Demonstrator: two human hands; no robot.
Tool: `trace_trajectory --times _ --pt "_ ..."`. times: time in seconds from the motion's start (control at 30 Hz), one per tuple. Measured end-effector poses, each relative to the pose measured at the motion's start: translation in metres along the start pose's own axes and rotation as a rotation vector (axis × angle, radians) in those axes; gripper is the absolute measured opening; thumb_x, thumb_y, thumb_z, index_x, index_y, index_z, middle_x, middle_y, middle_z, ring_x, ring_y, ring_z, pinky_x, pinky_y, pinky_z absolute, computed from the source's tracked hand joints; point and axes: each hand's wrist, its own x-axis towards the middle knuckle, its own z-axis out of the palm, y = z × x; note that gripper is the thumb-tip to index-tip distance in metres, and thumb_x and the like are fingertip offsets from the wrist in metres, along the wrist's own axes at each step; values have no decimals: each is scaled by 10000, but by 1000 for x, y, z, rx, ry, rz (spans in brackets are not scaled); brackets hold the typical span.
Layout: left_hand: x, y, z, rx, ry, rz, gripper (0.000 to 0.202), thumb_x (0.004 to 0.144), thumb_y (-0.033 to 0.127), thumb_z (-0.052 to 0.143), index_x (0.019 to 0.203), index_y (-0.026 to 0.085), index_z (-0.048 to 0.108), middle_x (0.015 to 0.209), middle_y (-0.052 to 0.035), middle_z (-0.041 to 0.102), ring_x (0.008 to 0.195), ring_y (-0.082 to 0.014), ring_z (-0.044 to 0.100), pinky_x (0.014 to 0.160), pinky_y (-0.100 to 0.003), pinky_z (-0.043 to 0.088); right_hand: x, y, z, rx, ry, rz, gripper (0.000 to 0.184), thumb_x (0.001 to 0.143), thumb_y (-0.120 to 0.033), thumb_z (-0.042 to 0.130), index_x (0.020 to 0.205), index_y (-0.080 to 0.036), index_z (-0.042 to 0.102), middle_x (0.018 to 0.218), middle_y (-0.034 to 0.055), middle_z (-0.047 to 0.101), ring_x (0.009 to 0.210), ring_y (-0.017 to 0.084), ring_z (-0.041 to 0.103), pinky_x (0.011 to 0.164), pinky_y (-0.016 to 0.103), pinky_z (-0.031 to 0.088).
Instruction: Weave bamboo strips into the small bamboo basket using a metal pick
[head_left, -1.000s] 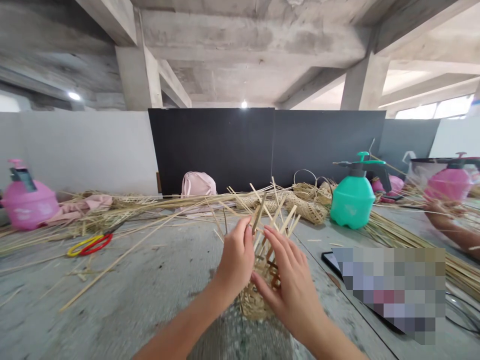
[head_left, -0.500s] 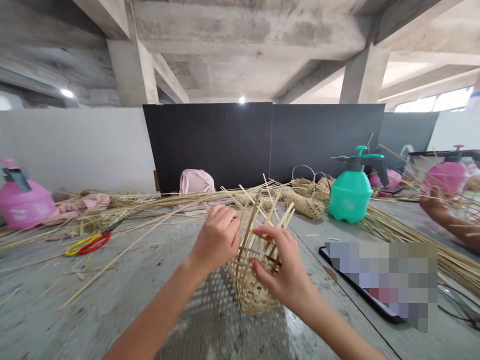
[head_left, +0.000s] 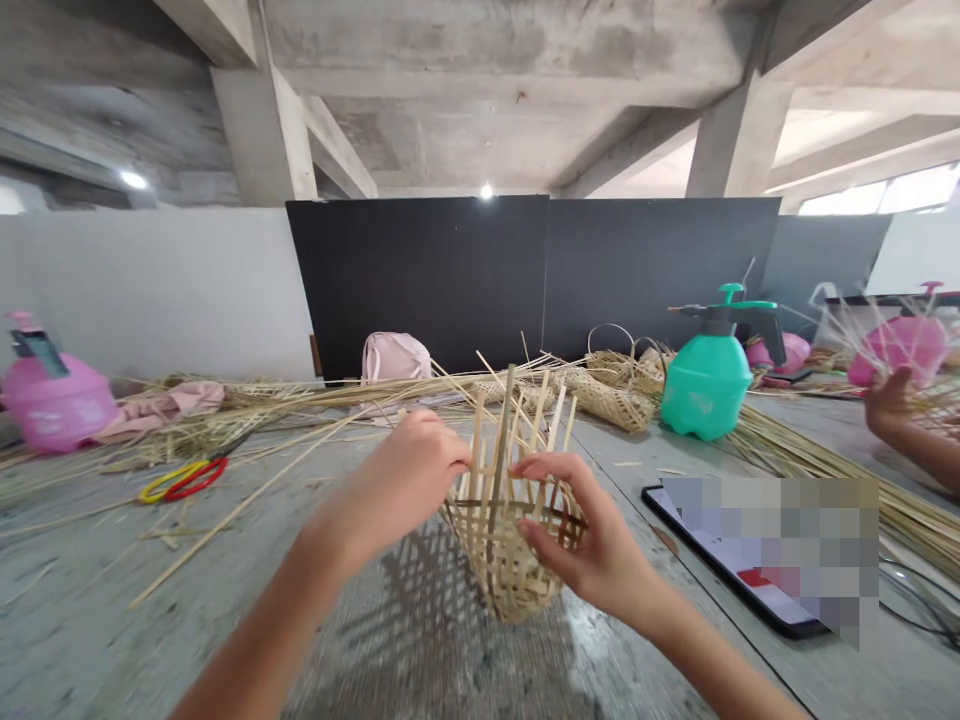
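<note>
The half-woven basket [head_left: 501, 565] was at frame centre, low over the bench [head_left: 112, 600]. The left hand [head_left: 405, 478] gripped its left upright strips with closed fingers. The right hand [head_left: 600, 552] pinched its right wall between thumb and fingers.

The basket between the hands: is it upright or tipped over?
Upright: the basket has its woven base down, and loose strips point up. The left hand and right hand hold its sides.

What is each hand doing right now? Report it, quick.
Left hand: closed, gripping the left edge of the basket.
Right hand: closed, holding the basket's right side.
</note>
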Motion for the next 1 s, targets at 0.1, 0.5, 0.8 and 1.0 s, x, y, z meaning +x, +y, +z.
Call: trace_trajectory --times 0.1,0.5,0.8,1.0 --pt "1 0 -2 277 -137 82 216 805 140 499 651 205 636 627 34 613 723 -149 566 1039 -505 144 0 -1 -2 -18 -12 0 416 706 -71 517 1057 -272 420 1074 34 518 1028 224 465 881 413 382" --pt "-6 -42 -35 -450 -33 -135 987 600 248 760 1363 301 136 1163 -89 535 1088 -247 522 960 -443 379 6 7 -18 -38 -6 8 433 677 -46 455 1064 -240 451 1040 35 516 993 206 484 889 374 377" --pt "6 -51 30 -1118 -421 -372 674 576 148 757 1176 196 453 832 -40 687 778 -183 648 667 -291 488 4 16 -13 -27 136 -20 388 696 -62 437 1043 -236 455 1025 44 507 1001 206 479 855 360 388" --pt "7 -38 49 -1053 -348 -354 106 648 222 709 692 132 673 651 -27 676 622 -121 610 601 -232 452 6 17 -12 -187 161 -68 436 667 -48 436 1061 -234 456 1016 56 485 974 226 483 851 415 390"
